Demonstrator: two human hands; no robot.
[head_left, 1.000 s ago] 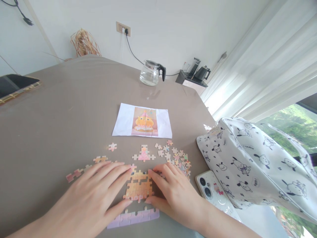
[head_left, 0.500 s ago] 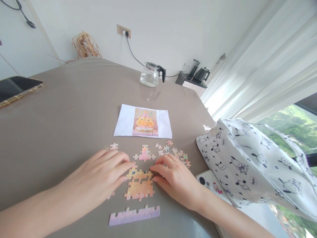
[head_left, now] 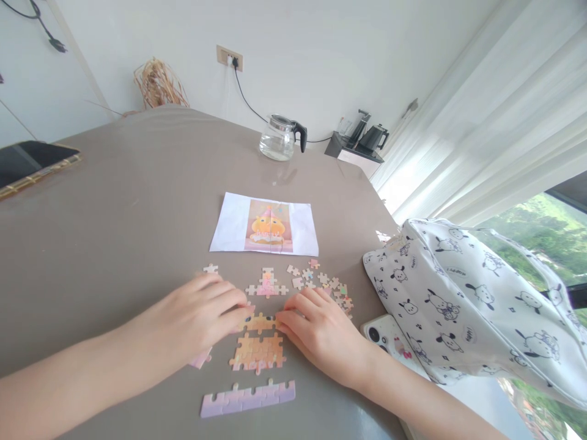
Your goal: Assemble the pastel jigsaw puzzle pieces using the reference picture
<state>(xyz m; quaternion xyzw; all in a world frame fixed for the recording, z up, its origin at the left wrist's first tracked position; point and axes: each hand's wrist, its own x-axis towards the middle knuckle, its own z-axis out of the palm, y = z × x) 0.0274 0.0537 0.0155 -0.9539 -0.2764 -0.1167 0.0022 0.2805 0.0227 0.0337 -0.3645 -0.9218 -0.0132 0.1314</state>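
My left hand (head_left: 208, 311) pinches the left end of a short orange jigsaw strip (head_left: 260, 322) with dark eye shapes on it. At the strip's right end, the closed fingertips of my right hand (head_left: 316, 327) grip its edge. Just below lies a joined orange puzzle block (head_left: 257, 352), a narrow gap apart from the strip. Above the strip is a joined pink section (head_left: 268, 284). Nearest me rests a lilac border strip (head_left: 248, 398). Pink pieces (head_left: 200, 359) show partly from under my left wrist; my fingers hide both strip ends.
A paper with the printed picture (head_left: 269, 226) lies beyond the pieces. Loose pieces (head_left: 323, 280) are scattered right of centre, and one piece (head_left: 211, 269) sits at left. A glass pot (head_left: 277, 139) stands farther back. On the right are a white patterned bag (head_left: 463, 299) and a phone (head_left: 380, 333).
My left hand has moved slightly up and right, its fingers covering more of the strip's left end. My right fingertips have shifted slightly left over the other end. More pink pieces show below my left hand.
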